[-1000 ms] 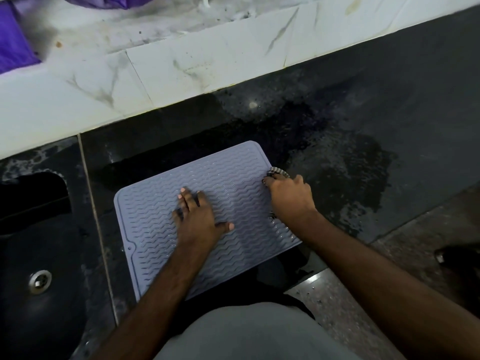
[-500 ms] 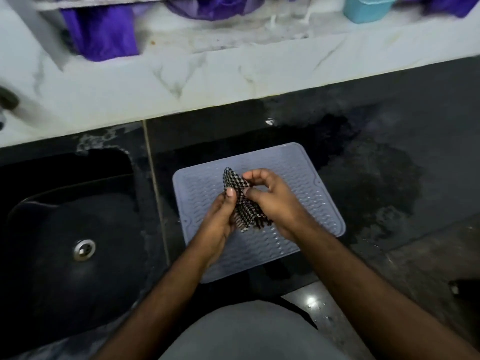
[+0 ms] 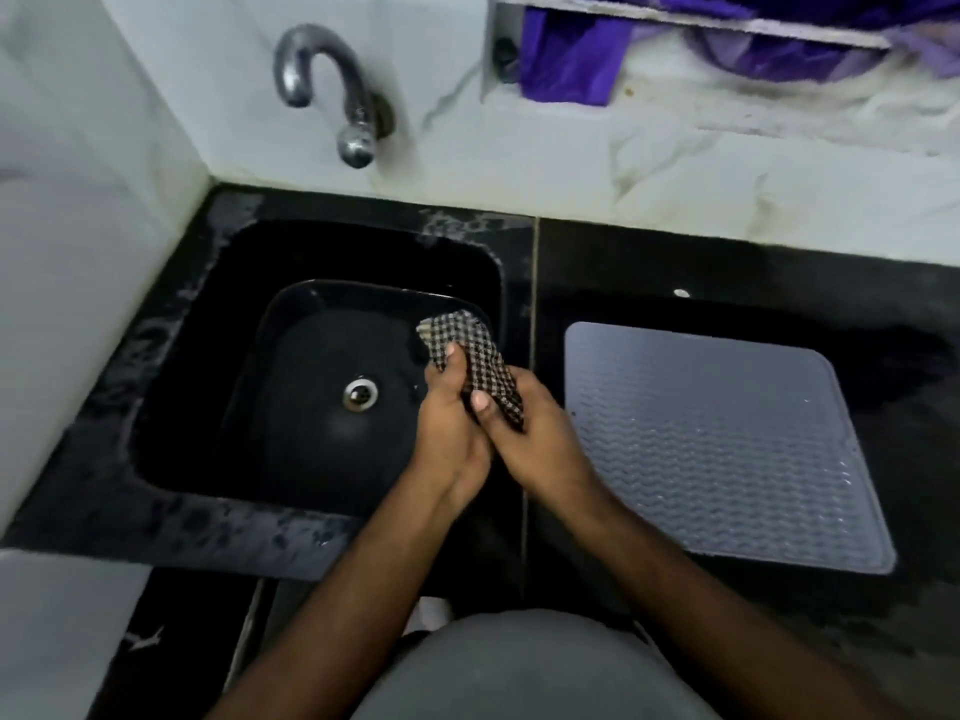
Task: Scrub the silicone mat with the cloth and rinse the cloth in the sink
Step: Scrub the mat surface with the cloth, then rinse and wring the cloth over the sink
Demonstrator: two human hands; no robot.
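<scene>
A black-and-white checked cloth (image 3: 470, 350) is held between both hands over the right side of the black sink (image 3: 208, 356). My left hand (image 3: 449, 426) grips its left side, fingers curled round it. My right hand (image 3: 535, 433) grips the lower right part, thumb on top. The grey silicone mat (image 3: 727, 444) lies flat on the wet black counter to the right of the sink, with no hand on it.
A curved metal tap (image 3: 332, 90) juts from the white marble wall above the sink; no water runs from it. The sink drain (image 3: 359, 393) is left of my hands. Purple fabric (image 3: 571, 65) sits on the ledge at the back right. The counter (image 3: 883, 356) around the mat is wet.
Both hands lifted the cloth off the mat and carried it left over the sink. The view swung left, bringing the tap and sink into sight.
</scene>
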